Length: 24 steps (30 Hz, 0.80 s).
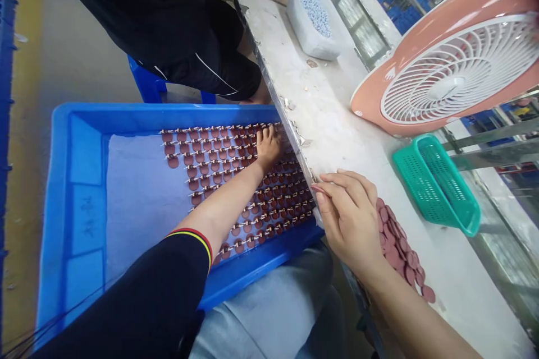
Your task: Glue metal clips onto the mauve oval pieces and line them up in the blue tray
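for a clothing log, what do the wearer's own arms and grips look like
The left arm wears a dark fabric short sleeve, its cuff edged with red and yellow stripes. The right forearm is bare, no sleeve showing. The left grip and right grip show no gloves.

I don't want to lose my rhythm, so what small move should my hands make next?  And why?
Probably bring the right hand toward the blue tray: it pinches a reddish disc near the table edge, while the left hand is among rows of similar discs.
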Available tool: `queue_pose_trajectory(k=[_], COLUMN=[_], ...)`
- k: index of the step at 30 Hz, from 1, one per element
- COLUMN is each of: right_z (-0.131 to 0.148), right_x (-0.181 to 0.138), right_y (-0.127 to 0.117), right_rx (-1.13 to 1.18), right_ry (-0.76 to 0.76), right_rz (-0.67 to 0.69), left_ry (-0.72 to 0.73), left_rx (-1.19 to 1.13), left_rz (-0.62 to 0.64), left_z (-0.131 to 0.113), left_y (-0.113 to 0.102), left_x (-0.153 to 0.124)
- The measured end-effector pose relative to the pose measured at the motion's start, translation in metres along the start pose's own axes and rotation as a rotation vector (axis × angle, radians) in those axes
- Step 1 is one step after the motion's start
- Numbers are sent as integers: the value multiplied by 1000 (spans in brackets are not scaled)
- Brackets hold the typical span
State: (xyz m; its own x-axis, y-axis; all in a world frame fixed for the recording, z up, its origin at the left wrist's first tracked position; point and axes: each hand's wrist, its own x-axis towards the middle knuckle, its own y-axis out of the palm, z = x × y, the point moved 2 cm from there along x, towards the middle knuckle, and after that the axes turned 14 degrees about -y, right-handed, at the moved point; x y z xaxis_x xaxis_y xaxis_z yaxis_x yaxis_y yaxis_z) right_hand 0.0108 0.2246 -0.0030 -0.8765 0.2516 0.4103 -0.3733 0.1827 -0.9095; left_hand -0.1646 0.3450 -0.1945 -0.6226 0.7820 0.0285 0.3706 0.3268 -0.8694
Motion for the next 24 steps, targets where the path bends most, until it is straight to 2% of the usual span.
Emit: queue_pose_trajectory(k=[9,18,24], right_z=[1,0,0], right_x=[2,1,2], right_y=[-1,0,-1], right_rx=[12,25,31], right_ry=[8,16,7], right_rz=[-51,-91,-121], left_ry=[48,62,52], left_rx=[68,144,160], left_rz=[-37,-21,-40], left_z=[15,13,27], left_y=[-14,-20,-26], left_x=[-7,-3,1])
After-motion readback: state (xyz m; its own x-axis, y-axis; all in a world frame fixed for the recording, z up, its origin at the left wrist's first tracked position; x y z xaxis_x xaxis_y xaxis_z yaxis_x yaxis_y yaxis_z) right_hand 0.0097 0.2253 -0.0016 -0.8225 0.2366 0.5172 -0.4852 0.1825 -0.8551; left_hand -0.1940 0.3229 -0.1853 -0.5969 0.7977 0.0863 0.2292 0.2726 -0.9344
